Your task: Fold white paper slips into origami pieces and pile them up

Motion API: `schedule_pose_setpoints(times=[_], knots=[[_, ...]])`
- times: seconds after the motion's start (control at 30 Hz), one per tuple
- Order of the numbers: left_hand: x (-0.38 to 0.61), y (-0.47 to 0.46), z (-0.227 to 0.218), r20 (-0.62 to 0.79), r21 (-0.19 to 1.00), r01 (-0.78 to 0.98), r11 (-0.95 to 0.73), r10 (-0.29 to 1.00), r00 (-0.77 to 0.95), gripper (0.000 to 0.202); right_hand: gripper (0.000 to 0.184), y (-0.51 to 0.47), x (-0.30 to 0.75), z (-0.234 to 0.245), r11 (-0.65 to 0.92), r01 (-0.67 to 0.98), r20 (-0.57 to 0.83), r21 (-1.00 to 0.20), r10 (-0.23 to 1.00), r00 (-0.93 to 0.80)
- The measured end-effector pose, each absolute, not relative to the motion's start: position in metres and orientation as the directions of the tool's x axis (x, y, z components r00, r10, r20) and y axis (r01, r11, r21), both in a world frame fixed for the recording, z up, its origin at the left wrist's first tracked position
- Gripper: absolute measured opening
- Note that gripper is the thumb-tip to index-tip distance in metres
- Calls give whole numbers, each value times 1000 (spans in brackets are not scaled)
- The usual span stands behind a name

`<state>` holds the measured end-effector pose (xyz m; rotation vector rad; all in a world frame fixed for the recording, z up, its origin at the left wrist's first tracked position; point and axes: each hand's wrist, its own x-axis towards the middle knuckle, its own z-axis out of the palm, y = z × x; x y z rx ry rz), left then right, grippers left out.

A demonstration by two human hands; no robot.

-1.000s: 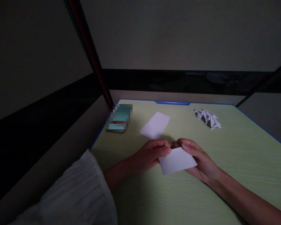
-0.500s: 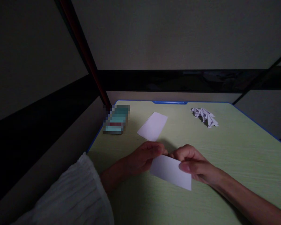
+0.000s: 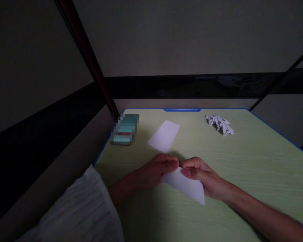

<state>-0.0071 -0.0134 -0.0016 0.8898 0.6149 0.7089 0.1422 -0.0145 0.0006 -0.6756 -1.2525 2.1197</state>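
Observation:
A white rectangular piece of paper (image 3: 188, 186) is held between my two hands above the near part of the table. My left hand (image 3: 158, 170) pinches its upper left corner, thumb on top. Along the upper edge my right hand (image 3: 202, 176) grips it, with the thumb pressed on the face and the fingers curled behind. The two hands nearly meet at the paper's top edge. What the hidden fingers do behind the sheet cannot be seen. Just beyond my hands, more white paper (image 3: 164, 136) lies flat on the table.
The pale green table (image 3: 255, 161) has a blue rim. At its far left lies a pixelated greenish flat object (image 3: 125, 129). Several folded white paper figures (image 3: 220, 124) sit in a cluster at the far right. Walls (image 3: 181, 37) stand behind and to the left.
My right thumb has slid left along the paper, closer to my left hand. The paper's right part now bends a little. The things on the table stay in place.

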Motion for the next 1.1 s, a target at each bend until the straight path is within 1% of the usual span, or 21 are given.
schedule_pose_setpoints(times=[0.1,0.2,0.3,0.37,0.43,0.5,0.57,0.6,0.63,0.67,0.73,0.8,0.83,0.87,0.9,0.97,1.03,1.1], knots=[[-3,-18,1,-188,723,-441,531,766,615,37,32,-23,137,9,-463,-335,-122,-820,714,-689],[1,-22,2,-168,568,-591,573,783,598,31,31,-27,135,15,-507,-436,-109,-743,735,-670],[5,-27,1,-155,421,-674,607,780,606,23,27,-30,137,17,-535,-504,-68,-678,729,-681],[7,-31,0,-147,359,-686,633,764,628,19,21,-32,139,16,-549,-546,-10,-633,711,-703],[8,-35,-1,-138,313,-694,648,754,642,17,15,-34,140,15,-564,-586,77,-581,679,-730],[8,-37,0,-108,287,-698,656,746,657,18,17,-36,139,14,-574,-619,184,-536,636,-749],[8,-35,3,-78,320,-685,655,739,670,22,23,-35,138,14,-544,-633,253,-551,614,-748],[9,-32,3,-81,364,-678,639,747,660,23,24,-33,138,13,-515,-636,258,-574,624,-738],[9,-29,4,-143,408,-672,618,771,621,22,25,-31,139,13,-471,-628,234,-619,653,-720],[9,-25,4,-195,454,-684,571,813,549,22,24,-27,140,12,-451,-629,197,-633,691,-695],[10,-17,1,-248,568,-685,456,889,386,23,24,-17,143,11,-430,-603,87,-672,762,-641],[10,-11,-4,-228,681,-657,322,947,228,24,30,-7,146,8,-364,-537,41,-761,799,-600],[9,-9,-7,-197,731,-623,278,960,197,24,32,-3,148,7,-326,-507,32,-798,817,-576],[8,-9,-9,-184,783,-562,266,963,200,25,31,0,149,6,-311,-481,7,-820,834,-552],[7,-9,-11,-181,832,-483,272,957,228,27,29,2,149,5,-316,-448,-46,-836,855,-517],[5,-11,-12,-168,920,-296,256,942,292,29,26,4,150,2,-358,-360,-155,-862,861,-485],[2,-14,-11,-149,971,-122,207,917,371,32,24,4,150,1,-411,-277,-236,-869,834,-499],[1,-16,-8,-130,988,-17,153,888,440,35,24,3,149,1,-456,-233,-277,-859,797,-537]])
